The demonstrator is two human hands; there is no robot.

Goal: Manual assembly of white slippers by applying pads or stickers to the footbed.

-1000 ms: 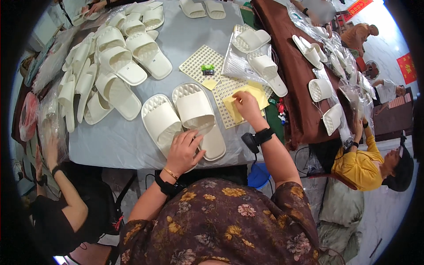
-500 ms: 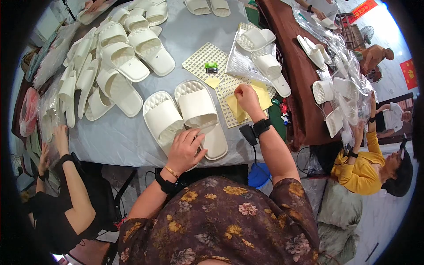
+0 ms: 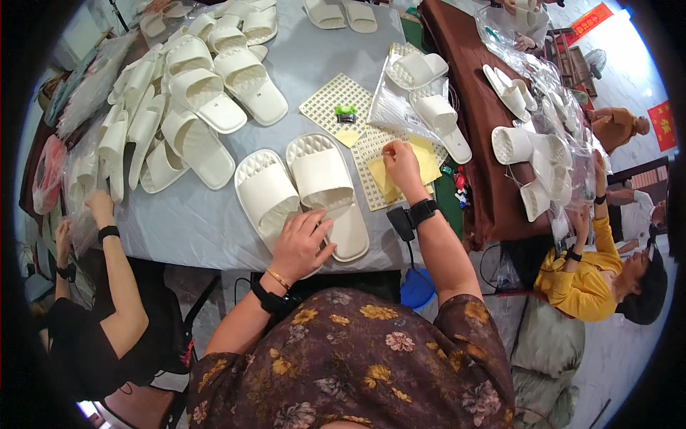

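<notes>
A pair of white slippers lies in front of me, one left slipper (image 3: 266,187) and one right slipper (image 3: 319,175), both with quilted footbeds. Across their near ends rests my left hand (image 3: 302,242), fingers loosely spread and touching the soles. To the right, my right hand (image 3: 403,168) is over yellow backing paper (image 3: 426,159) on a sticker sheet (image 3: 368,154); thumb and forefinger are pinched together. Whatever may be between those fingertips is too small to make out. Another sticker sheet (image 3: 330,99) lies farther off, bearing a small green-and-black item (image 3: 346,114).
Many white slippers (image 3: 207,107) are piled at left. A slipper pair (image 3: 432,107) lies on a white padded mailer (image 3: 382,107) at right. Beyond stands a brown-covered table (image 3: 468,143) with more slippers. One person (image 3: 582,279) in yellow works at right, another (image 3: 93,336) in black at left.
My hands hold nearly the same places, the right one still pinched over the yellow paper. At left, the other person's hands have shifted on the plastic; slippers on the brown table have moved.
</notes>
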